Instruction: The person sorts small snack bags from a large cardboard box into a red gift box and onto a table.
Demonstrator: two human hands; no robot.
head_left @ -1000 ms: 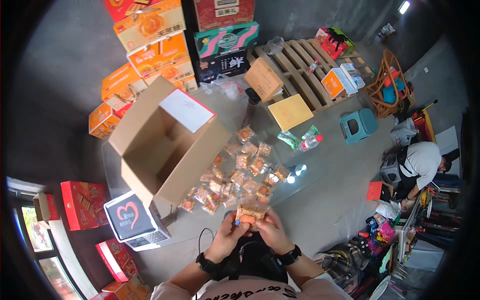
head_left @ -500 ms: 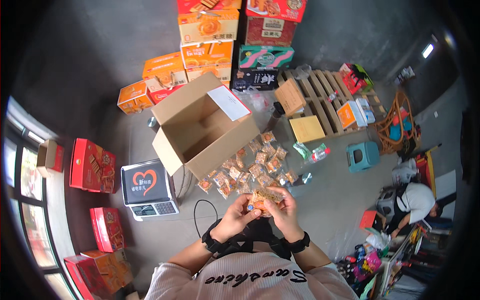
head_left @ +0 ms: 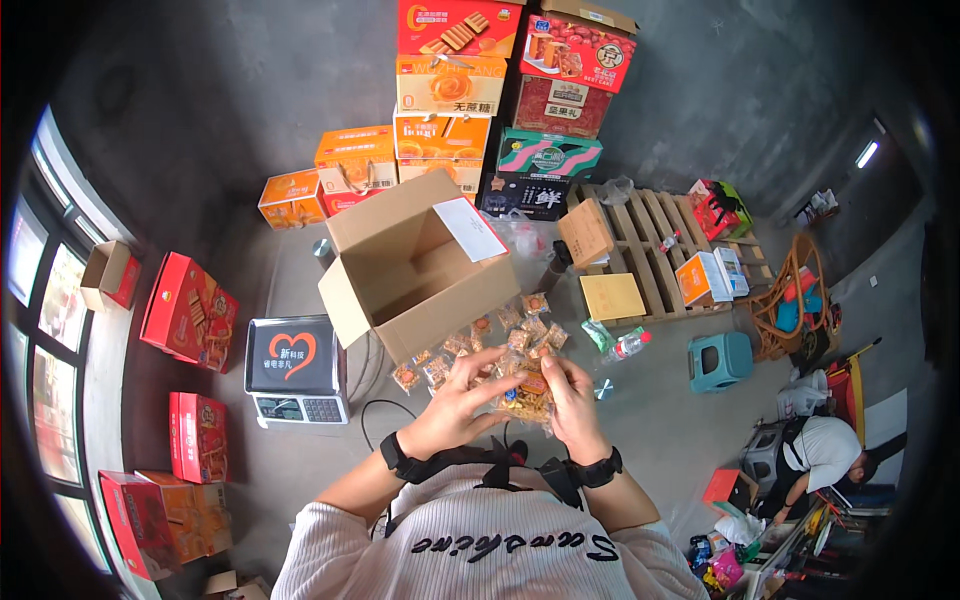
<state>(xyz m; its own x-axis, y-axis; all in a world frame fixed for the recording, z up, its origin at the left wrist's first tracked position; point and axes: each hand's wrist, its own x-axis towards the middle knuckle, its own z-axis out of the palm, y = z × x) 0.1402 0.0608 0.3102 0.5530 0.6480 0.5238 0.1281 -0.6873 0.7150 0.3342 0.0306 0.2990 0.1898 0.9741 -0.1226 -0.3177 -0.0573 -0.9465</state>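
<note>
A small clear-wrapped snack packet with crunchy golden pieces and an orange label is held up in front of me. My right hand pinches its right side, thumb across the front. From the other side, my left hand has its fingers stretched over the packet's left edge, with the thumb below. Behind my hands lie several similar wrapped snacks, partly covered by my fingers. Just beyond them an open cardboard box stands tilted, its inside facing me.
A scale stands at the left, near red gift boxes. Stacked cartons rise at the back. On the right are a wooden pallet, a plastic bottle and a blue stool. Another person bends over at far right.
My left hand's fingers have straightened and spread over the packet, which is turned differently. My right hand still grips it. The whole view has shifted, showing more of the back stack.
</note>
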